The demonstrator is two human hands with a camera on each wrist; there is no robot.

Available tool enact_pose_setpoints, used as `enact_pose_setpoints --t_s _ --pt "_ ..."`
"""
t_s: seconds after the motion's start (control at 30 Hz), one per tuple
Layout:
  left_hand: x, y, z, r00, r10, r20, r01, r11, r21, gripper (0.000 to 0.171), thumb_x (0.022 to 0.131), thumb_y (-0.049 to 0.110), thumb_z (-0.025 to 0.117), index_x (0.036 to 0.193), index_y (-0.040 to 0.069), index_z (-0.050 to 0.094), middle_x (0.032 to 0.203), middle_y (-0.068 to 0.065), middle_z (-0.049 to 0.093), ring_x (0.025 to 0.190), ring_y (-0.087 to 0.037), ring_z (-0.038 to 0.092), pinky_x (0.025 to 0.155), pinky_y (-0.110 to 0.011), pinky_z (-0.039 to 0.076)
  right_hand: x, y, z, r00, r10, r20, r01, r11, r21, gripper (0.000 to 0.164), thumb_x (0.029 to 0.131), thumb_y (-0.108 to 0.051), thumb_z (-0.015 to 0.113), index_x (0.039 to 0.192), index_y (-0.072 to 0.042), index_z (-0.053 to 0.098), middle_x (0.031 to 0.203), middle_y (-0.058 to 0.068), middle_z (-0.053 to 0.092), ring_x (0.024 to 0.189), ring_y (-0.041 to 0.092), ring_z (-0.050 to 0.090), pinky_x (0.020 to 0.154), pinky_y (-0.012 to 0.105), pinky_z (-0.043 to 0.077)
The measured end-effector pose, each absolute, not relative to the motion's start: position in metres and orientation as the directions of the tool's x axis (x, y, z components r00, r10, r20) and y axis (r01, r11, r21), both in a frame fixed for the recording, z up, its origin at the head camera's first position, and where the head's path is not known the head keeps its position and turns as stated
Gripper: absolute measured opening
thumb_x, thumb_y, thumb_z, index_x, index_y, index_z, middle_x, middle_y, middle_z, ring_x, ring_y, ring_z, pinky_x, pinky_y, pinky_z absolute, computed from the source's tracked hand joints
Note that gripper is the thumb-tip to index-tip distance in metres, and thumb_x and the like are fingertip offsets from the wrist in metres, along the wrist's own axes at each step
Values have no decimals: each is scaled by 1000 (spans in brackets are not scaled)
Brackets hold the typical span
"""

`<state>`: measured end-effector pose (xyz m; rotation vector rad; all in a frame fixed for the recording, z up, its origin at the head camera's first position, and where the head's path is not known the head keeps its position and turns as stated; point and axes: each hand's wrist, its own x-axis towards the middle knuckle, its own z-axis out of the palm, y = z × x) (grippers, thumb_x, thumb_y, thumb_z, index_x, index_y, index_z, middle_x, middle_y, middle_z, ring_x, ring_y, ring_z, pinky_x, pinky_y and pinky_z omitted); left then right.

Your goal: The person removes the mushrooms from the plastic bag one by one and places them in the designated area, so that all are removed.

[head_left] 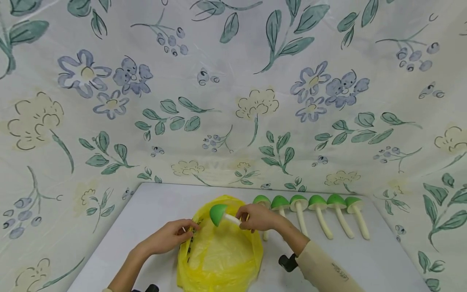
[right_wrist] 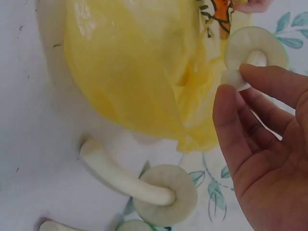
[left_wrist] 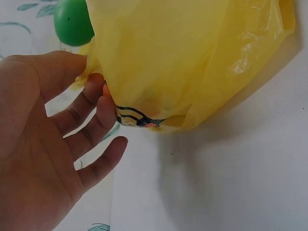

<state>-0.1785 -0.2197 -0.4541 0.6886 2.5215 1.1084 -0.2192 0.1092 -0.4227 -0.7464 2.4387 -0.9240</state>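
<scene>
A yellow plastic bag (head_left: 220, 259) stands with its mouth spread wide on the white table. My left hand (head_left: 171, 236) pinches the bag's left rim between thumb and fingers; the left wrist view shows the thin film (left_wrist: 96, 62) gathered there. Over the bag's mouth, my right hand (head_left: 260, 217) holds a toy mushroom with a green cap (head_left: 217, 214) by the end of its white stem (head_left: 232, 219). In the right wrist view the thumb and fingertips pinch that stem end (right_wrist: 234, 78), the pale underside of the cap (right_wrist: 245, 42) facing the camera.
Several more green-capped mushrooms (head_left: 318, 202) lie in a row at the back right of the table (head_left: 153, 207), stems toward me. One mushroom (right_wrist: 163, 195) lies close beside the bag. A flower-printed cloth (head_left: 226, 121) hangs behind the table and along its sides.
</scene>
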Motion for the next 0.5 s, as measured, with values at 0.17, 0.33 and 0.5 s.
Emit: enact_pose_setpoints --t_s 0.17,0.33,0.5 --pt "-179 -221 -457 -835 543 -82 301 578 759 24 104 17 56 124 10 66 107 -9 63 84 -17 54 70 -26 49 -220 122 -424 -763 -622 -176 -333 612 -717 21 92 -12 70 113 -7 68 91 0 63 70 19 67 69 44 60" --pt "-180 -222 -460 -832 548 -84 299 572 764 24 104 17 56 124 10 66 106 -8 63 83 -15 54 70 -26 49 -222 133 -423 -758 -632 -161 -340 594 -729 24 93 -12 69 116 -5 67 94 2 63 75 21 66 69 42 59" --pt "-181 -222 -459 -835 545 -78 308 579 755 24 104 18 56 124 10 66 107 -8 64 84 -15 53 70 -26 49 -223 147 -421 -760 -630 -158 -328 582 -744 24 93 -11 68 115 -3 67 96 4 62 75 19 63 68 42 59"
